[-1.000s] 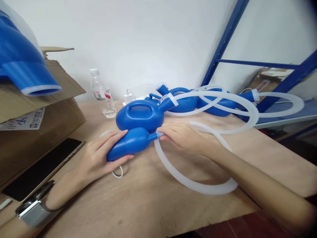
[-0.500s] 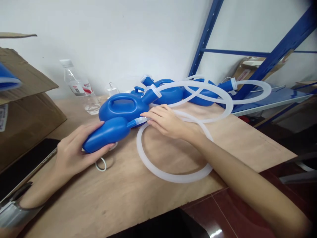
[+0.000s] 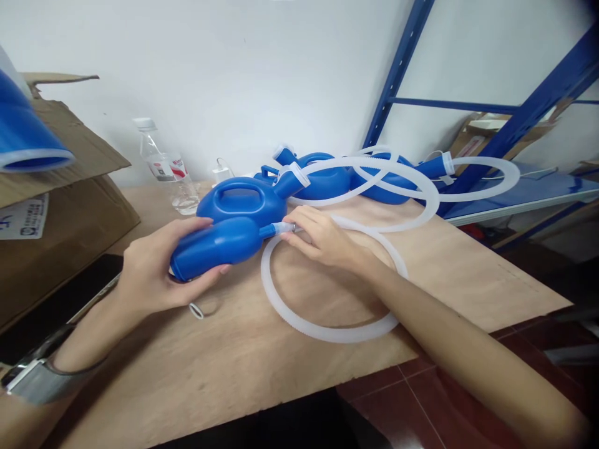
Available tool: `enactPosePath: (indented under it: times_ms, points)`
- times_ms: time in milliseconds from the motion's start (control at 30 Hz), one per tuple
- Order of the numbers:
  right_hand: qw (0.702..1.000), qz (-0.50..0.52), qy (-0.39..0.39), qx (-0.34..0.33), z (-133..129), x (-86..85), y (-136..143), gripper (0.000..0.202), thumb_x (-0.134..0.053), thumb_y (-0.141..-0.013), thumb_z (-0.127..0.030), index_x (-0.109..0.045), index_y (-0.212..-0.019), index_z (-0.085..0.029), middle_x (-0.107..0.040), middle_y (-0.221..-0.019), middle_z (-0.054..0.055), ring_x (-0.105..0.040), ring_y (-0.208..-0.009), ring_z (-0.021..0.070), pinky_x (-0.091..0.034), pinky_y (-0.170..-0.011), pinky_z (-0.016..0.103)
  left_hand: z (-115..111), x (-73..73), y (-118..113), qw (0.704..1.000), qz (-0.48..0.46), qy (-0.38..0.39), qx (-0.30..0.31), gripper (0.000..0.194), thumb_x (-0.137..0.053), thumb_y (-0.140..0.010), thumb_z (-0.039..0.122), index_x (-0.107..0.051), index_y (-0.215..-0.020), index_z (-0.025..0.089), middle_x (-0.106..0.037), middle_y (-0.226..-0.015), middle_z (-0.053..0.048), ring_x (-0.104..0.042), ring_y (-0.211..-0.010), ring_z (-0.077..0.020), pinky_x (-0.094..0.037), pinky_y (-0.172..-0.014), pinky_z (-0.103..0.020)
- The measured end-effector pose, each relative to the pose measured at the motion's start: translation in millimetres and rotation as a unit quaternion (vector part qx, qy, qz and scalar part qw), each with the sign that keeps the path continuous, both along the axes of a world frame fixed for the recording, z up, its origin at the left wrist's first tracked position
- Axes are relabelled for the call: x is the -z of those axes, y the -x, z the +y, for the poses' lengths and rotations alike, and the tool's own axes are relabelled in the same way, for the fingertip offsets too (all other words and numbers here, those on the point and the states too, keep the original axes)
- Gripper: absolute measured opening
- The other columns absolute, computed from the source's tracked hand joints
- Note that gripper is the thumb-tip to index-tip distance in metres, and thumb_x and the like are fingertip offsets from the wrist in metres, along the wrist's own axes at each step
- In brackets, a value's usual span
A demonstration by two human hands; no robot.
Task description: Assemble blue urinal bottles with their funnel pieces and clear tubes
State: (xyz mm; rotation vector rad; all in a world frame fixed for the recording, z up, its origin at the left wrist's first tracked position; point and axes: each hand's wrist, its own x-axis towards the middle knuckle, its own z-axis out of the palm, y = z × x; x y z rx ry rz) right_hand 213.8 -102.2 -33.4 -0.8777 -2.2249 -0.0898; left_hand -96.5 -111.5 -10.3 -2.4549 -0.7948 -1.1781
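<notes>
My left hand [image 3: 152, 265] is wrapped around a blue plastic urinal cup [image 3: 219, 246], a rounded hollow piece whose narrow spout points right. The clear end of a translucent corrugated hose [image 3: 337, 334] meets the spout. My right hand [image 3: 322, 236] pinches the hose just behind this joint, thumb and fingers together; a small shiny bit shows at the fingertips. From there the hose loops over the table. Directly behind the cup lies a blue urinal bottle [image 3: 243, 199] with a handle and a white-collared neck. A small white ring [image 3: 196, 310] is below my left hand.
More blue bottles [image 3: 327, 178] with hoses lie towards the wall. A clear water bottle [image 3: 166, 165] stands at the back left, beside a cardboard box [image 3: 70, 206]. Another blue open-mouthed piece [image 3: 32, 134] juts in at far left. Blue metal shelving [image 3: 515, 131] stands right of the wooden table [image 3: 243, 374].
The view has shifted slightly, moving everything rightward. My right fingertips have slid a little back from the spout, showing more of the hose end. My left hand still holds the cup.
</notes>
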Motion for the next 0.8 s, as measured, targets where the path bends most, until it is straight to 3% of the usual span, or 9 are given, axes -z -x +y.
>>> enactPosePath:
  times_ms: [133, 367, 800]
  points:
    - [0.999, -0.053, 0.010, -0.009, -5.1, -2.0, 4.6, 0.034, -0.041, -0.111, -0.036, -0.067, -0.126, -0.018, -0.076, -0.113, 0.011, -0.069, -0.101, 0.0254, -0.053, -0.090, 0.040, -3.8, 8.8, 4.5, 0.999, -0.023, 0.034, 0.009, 0.054, -0.087, -0.079, 0.046, -0.065, -0.121, 0.021, -0.079, -0.108, -0.007, -0.077, -0.082, -0.0240, -0.064, -0.071, -0.035]
    - [0.995, -0.085, 0.022, -0.037, -7.6, -2.1, 10.3, 0.045, -0.035, -0.112, -0.044, -0.069, -0.124, -0.017, -0.077, -0.106, 0.011, -0.071, -0.095, 0.0247, -0.054, -0.084, 0.038, -7.6, 23.9, 12.6, 0.995, -0.053, 0.087, 0.009, 0.063, -0.091, -0.073, 0.054, -0.064, -0.120, 0.023, -0.080, -0.107, -0.004, -0.079, -0.085, -0.0268, -0.068, -0.074, -0.039]
    - [0.989, -0.099, 0.086, -0.070, -21.2, -13.6, 11.0, 0.037, -0.045, -0.110, -0.039, -0.068, -0.131, -0.020, -0.078, -0.124, 0.010, -0.075, -0.108, 0.0270, -0.057, -0.092, 0.039, -9.7, 24.5, 10.1, 0.995, -0.027, 0.058, 0.071, 0.047, -0.081, -0.086, 0.052, -0.062, -0.119, 0.023, -0.080, -0.105, -0.009, -0.079, -0.097, -0.0291, -0.069, -0.080, -0.044]
